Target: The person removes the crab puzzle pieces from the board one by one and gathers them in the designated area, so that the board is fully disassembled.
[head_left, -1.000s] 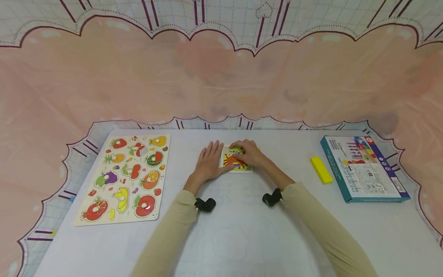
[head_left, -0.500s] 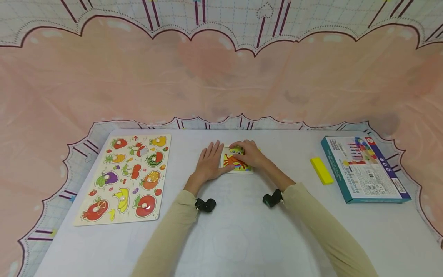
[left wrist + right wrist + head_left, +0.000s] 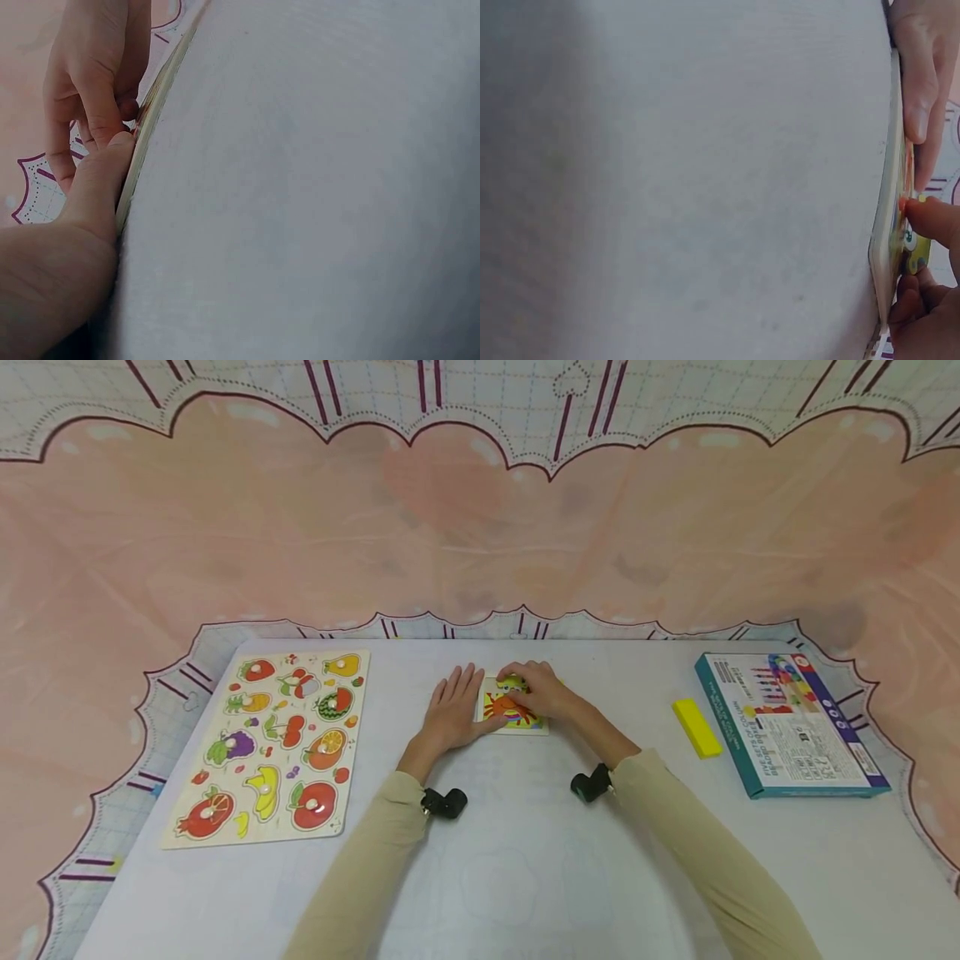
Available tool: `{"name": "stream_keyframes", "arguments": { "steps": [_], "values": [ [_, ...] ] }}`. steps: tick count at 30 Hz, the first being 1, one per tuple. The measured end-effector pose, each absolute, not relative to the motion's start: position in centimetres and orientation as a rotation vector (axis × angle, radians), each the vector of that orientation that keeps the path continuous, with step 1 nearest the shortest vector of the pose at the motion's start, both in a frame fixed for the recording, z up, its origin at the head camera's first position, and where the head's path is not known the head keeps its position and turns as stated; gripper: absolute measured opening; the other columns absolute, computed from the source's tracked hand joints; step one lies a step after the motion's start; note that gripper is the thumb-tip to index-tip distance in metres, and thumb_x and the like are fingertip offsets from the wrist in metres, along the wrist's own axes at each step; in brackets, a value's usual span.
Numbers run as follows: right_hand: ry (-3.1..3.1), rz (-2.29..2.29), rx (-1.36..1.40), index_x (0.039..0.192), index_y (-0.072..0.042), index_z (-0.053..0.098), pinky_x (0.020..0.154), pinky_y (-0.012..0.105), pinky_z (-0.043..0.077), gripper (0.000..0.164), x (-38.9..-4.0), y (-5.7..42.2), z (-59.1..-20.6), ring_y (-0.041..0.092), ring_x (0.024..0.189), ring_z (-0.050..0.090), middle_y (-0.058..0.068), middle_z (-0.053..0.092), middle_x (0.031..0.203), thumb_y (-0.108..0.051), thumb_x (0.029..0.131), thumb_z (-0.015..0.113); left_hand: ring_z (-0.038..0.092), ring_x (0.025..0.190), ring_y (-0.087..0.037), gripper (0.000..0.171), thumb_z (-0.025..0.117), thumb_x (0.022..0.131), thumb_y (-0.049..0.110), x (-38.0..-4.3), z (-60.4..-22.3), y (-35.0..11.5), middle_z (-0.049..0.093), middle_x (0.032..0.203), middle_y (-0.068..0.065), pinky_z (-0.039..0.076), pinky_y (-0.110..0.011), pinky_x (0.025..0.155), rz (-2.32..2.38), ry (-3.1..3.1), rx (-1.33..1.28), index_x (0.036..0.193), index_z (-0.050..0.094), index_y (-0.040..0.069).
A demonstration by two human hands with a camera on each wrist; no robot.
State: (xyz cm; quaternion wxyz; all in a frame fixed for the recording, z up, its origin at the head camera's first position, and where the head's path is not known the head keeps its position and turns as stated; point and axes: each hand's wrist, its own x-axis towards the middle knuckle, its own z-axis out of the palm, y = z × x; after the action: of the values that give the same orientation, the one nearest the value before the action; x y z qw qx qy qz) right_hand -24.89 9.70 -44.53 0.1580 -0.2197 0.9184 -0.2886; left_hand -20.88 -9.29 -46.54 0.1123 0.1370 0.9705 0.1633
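Note:
A small square puzzle board with an orange crab-like picture lies flat on the white table. My left hand rests beside it, fingers straight, its thumb on the board's left part. In the left wrist view that thumb lies along the pale board edge. Over the board's upper right, my right hand has curled fingers. Its thumb and fingers pinch a yellow-green puzzle piece with a printed eye, at the board's surface. The hand hides part of this piece; whether it is seated or raised I cannot tell.
A large fruit puzzle board lies at the left of the white table. To the right are a yellow block and a flat teal-edged box. A patterned cloth rises behind the table.
Both hands stay nearly where they were on and beside the small puzzle board. The right wrist shifts very slightly.

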Motion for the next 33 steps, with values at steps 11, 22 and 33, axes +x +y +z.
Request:
{"name": "stream_keyframes", "arguments": {
  "steps": [11, 22, 33],
  "values": [
    [2.609, -0.801, -0.669, 0.125, -0.015, 0.051, 0.088, 0.038, 0.037, 0.028, -24.95, 9.74, -44.28, 0.031, 0.11, 0.042, 0.016, 0.057, 0.122, -0.017, 0.098, 0.055, -0.001, 0.154, -0.027, 0.096, 0.052, 0.09, 0.064, -20.61, -45.92, -9.22, 0.003, 0.166, -0.008, 0.003, -0.048, 0.124, 0.457, 2.838, 0.413, 0.157, 0.009, 0.011],
    [2.621, -0.803, -0.703, 0.125, -0.012, 0.05, 0.094, 0.042, 0.035, 0.026, -25.03, 9.55, -44.35, 0.032, 0.112, 0.041, 0.018, 0.056, 0.124, -0.012, 0.099, 0.05, -0.002, 0.154, -0.028, 0.096, 0.049, 0.089, 0.066, -20.78, -45.9, -9.27, 0.003, 0.166, -0.008, 0.004, -0.048, 0.125, 0.422, 2.846, 0.418, 0.157, 0.009, 0.011],
    [2.607, -0.811, -0.634, 0.125, -0.014, 0.05, 0.094, 0.043, 0.038, 0.027, -25.1, 9.49, -44.37, 0.032, 0.113, 0.039, 0.017, 0.055, 0.125, -0.011, 0.097, 0.05, -0.001, 0.154, -0.028, 0.097, 0.05, 0.089, 0.066, -20.81, -45.97, -9.3, 0.003, 0.166, -0.009, 0.004, -0.048, 0.124, 0.427, 2.845, 0.424, 0.157, 0.009, 0.011]
  ]
}}
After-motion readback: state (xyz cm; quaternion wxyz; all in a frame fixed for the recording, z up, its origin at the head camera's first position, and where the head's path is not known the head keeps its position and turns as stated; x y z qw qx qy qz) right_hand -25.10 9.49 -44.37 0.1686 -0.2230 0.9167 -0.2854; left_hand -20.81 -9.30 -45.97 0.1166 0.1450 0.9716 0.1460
